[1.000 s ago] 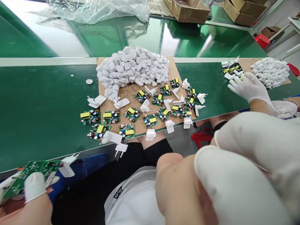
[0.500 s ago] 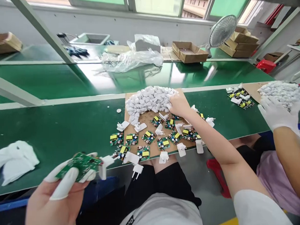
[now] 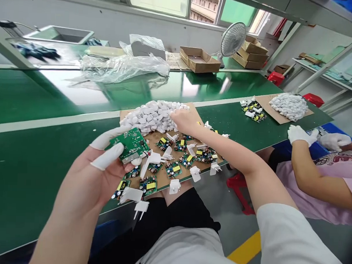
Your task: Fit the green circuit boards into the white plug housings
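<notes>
My left hand [image 3: 105,160], with white finger cots on some fingers, grips a green circuit board [image 3: 132,144] by its edge, underside facing me. A white plug piece [image 3: 154,157] hangs by wires from that board. My right hand [image 3: 183,118] reaches to the right side of a heap of small white plastic pieces [image 3: 153,115], its fingers curled and their tips hidden against the heap. Below the heap, several circuit boards with yellow transformers [image 3: 174,169] and white plug pieces [image 3: 174,186] lie on a cardboard sheet [image 3: 162,181], some over the bench's front edge.
At right, a co-worker's gloved hands [image 3: 301,135] are over a blue bin [image 3: 323,131]. Near them lie another white heap [image 3: 289,107] and more boards [image 3: 253,110]. Behind the green bench [image 3: 48,162] are plastic wrap [image 3: 126,68], an open carton [image 3: 200,61] and a fan [image 3: 232,39].
My left hand has risen and moved right with the circuit board, now over the cardboard's left edge. My right hand stays at the heap. The view has turned right; the co-worker's hands have left their heap.
</notes>
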`<action>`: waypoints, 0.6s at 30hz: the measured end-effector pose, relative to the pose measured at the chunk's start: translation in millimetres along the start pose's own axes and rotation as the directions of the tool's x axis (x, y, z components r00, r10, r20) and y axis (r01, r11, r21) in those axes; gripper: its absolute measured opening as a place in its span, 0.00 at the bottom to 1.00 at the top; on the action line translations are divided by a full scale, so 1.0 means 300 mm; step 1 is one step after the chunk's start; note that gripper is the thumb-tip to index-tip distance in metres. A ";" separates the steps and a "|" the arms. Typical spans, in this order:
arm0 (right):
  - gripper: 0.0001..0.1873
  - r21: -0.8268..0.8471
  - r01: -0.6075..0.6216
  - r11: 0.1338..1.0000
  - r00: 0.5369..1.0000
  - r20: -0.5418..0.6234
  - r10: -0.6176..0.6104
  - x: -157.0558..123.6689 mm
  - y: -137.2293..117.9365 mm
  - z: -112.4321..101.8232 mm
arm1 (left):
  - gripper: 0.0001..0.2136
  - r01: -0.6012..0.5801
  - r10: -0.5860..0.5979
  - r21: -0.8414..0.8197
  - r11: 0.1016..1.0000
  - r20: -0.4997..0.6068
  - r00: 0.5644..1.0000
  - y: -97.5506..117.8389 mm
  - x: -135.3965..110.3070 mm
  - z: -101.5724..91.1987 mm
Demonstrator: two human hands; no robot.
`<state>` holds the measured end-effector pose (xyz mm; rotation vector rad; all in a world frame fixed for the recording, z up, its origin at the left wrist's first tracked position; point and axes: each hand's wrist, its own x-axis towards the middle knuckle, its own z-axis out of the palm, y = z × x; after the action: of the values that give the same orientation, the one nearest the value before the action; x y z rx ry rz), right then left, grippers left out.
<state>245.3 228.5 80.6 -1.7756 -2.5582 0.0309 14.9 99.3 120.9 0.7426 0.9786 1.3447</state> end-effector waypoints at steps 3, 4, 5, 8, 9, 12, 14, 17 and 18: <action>0.17 0.213 -0.047 0.976 0.995 -0.075 0.064 0.009 0.060 -0.010 | 0.11 0.048 -0.048 -0.005 0.999 -0.012 0.999 -0.007 0.027 0.008; 0.16 0.271 -0.048 0.961 0.992 -0.102 0.078 0.009 0.083 -0.025 | 0.10 0.051 -0.051 -0.005 0.999 -0.010 0.999 -0.009 0.038 0.008; 0.15 0.348 -0.036 0.937 0.987 -0.137 0.089 0.005 0.103 -0.045 | 0.10 0.048 -0.048 -0.008 0.999 -0.003 0.999 -0.011 0.050 0.009; 0.12 0.725 0.121 0.678 0.947 -0.289 0.140 -0.044 0.119 -0.128 | 0.09 0.040 -0.037 -0.043 0.998 0.058 0.998 -0.015 0.082 0.026; 0.10 0.842 0.213 0.495 0.928 -0.333 0.167 -0.073 0.106 -0.158 | 0.09 0.047 -0.042 -0.057 0.997 0.085 0.995 -0.016 0.092 0.037; 0.09 0.859 0.398 0.323 0.886 -0.451 0.109 -0.182 0.029 -0.225 | 0.12 0.041 -0.031 -0.055 0.998 0.177 0.984 -0.017 0.122 0.078; 0.07 0.772 0.485 0.410 0.833 -0.551 0.053 -0.243 -0.031 -0.240 | 0.14 -0.001 0.007 -0.026 1.000 0.229 0.973 -0.015 0.138 0.106; 0.05 0.547 0.582 0.601 0.712 -0.701 -0.051 -0.277 -0.093 -0.230 | 0.17 -0.064 0.052 0.032 0.997 0.285 0.957 -0.004 0.153 0.137; 0.06 0.457 0.608 0.649 0.659 -0.747 -0.091 -0.274 -0.102 -0.225 | 0.18 -0.097 0.076 0.054 0.994 0.304 0.950 0.001 0.155 0.144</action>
<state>247.6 140.7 148.0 -0.7280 -1.9162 0.2418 51.6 149.7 133.1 1.0204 0.7570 1.2319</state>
